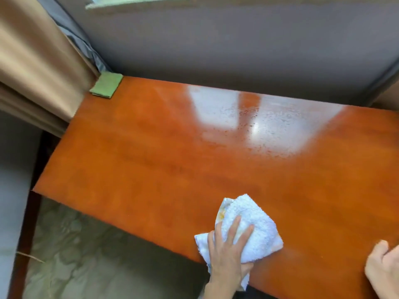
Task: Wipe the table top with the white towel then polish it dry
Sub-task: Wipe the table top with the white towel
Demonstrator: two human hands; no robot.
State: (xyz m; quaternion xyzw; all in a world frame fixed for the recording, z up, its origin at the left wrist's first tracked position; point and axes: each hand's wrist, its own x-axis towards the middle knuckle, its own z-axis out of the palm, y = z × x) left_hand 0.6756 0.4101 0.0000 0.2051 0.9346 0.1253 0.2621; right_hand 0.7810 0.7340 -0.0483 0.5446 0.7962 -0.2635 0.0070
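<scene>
A white towel (252, 229), bunched and stained yellow at its left edge, lies on the glossy orange-brown table top (151, 160) near the front edge. My left hand (226, 253) presses on it with straight, spread fingers, and part of the towel hangs out under the palm. At the bottom right corner of the view my right hand (382, 268) rests on the table with loosely curled fingers and holds nothing. It is partly cut off by the frame. A wet, streaky patch (269, 126) reflects window light at the back right of the table.
A folded green cloth (106, 84) lies on the table's far left corner. A tan curtain (36, 61) hangs at the left, and a grey wall (237, 44) runs right behind the table. Patterned floor (86, 255) shows below the front left edge.
</scene>
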